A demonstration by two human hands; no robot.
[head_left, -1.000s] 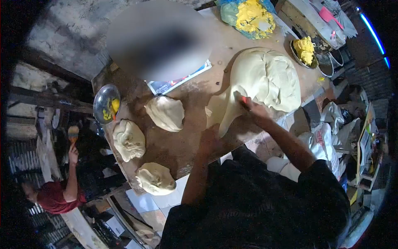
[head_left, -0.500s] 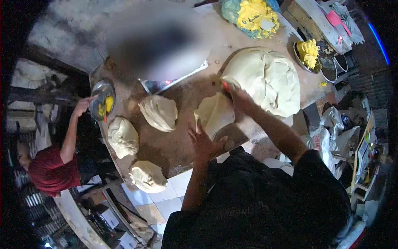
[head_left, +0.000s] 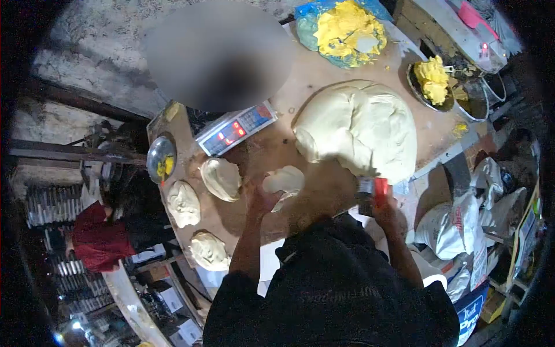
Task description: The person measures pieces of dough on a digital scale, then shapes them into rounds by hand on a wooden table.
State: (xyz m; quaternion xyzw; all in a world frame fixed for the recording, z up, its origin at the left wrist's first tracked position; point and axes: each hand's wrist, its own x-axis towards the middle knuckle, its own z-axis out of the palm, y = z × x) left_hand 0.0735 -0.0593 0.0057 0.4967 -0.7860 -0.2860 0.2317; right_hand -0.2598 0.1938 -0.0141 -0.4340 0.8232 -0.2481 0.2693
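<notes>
a small lump of dough point(head_left: 283, 180) sits in the left hand point(head_left: 261, 199), lifted just above the brown wooden surface point(head_left: 324, 191), near the surface's front edge. the fingers of that hand are curled under and around the lump, holding it. the right hand point(head_left: 383, 209) is at the front edge of the surface, its fingers wrapped around a cutting tool with a red handle point(head_left: 373, 189), just below the big mound of dough point(head_left: 361, 128). the mound lies on the surface to the right of the small lump, close to it but apart.

to the left of the held lump, three rounded dough portions rest on the surface: one near the scale point(head_left: 221, 178), one further left point(head_left: 184, 203) and one at the near corner point(head_left: 209, 250). a digital scale with red digits point(head_left: 236, 129) stands behind them. a small metal bowl with something yellow point(head_left: 161, 159) sits at the far left edge. a blue bag of yellow fat point(head_left: 342, 24) and a dish of the same yellow stuff point(head_left: 431, 80) lie at the back. a person in a red top point(head_left: 98, 242) is beside the surface on the left.
</notes>
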